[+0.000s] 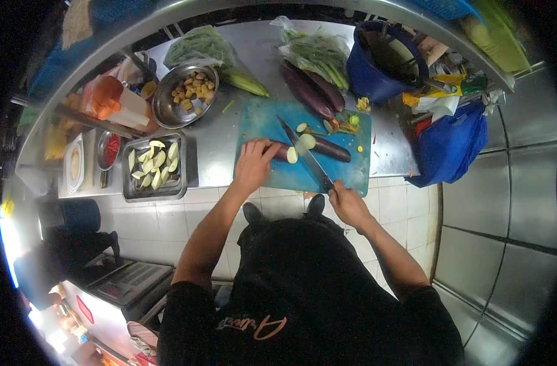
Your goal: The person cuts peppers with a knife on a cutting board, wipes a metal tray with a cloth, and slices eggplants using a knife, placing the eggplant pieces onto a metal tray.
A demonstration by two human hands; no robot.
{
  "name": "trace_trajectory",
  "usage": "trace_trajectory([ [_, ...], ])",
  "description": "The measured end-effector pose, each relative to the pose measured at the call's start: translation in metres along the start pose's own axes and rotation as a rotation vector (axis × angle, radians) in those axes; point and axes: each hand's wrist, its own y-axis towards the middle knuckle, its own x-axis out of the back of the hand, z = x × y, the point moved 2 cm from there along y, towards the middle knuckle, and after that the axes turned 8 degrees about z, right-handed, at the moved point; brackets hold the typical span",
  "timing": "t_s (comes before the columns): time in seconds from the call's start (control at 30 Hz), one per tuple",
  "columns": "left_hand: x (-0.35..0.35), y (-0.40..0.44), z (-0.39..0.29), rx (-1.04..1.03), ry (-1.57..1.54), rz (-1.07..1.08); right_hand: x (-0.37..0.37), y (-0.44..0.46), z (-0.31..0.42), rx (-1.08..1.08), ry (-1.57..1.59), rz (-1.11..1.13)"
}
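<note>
On the blue cutting board, my left hand is closed over a purple eggplant piece, whose pale cut end faces right. My right hand grips the handle of a kitchen knife. Its blade points away from me and lies between that piece and another length of eggplant. A pale round cut face shows right beside the blade. Small vegetable trimmings are scattered at the board's upper right. Two whole eggplants lie just behind the board.
Left of the board stand a metal tray of cut eggplant, a steel bowl of yellowish chunks and a small bowl of red pieces. Bagged greens lie behind. A blue bucket is at the back right. Another person stands lower left.
</note>
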Motion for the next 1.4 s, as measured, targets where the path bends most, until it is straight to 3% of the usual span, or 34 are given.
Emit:
trace_trajectory([
  [0.13, -0.010, 0.014, 0.016, -0.111, 0.007, 0.032, 0.006, -0.002, 0.003, 0.014, -0.010, -0.008],
  [0.33, 0.010, 0.009, 0.002, -0.062, -0.132, -0.032, 0.003, -0.009, 0.011, 0.043, -0.009, -0.002],
  [0.63, 0.003, 0.015, 0.002, -0.067, -0.116, -0.086, 0.017, -0.023, 0.035, -0.058, -0.091, 0.172],
  [0.83, 0.004, 0.016, 0.001, -0.074, -0.099, -0.099, -0.012, 0.018, 0.035, 0.028, -0.085, 0.089],
  [1.13, -0.001, 0.015, 0.005, -0.058, -0.112, -0.086, 0.001, -0.002, 0.032, -0.025, -0.088, 0.187],
  [1.4, -0.005, 0.015, 0.006, -0.022, -0.112, -0.013, -0.025, 0.079, 0.047, 0.117, -0.025, 0.104],
])
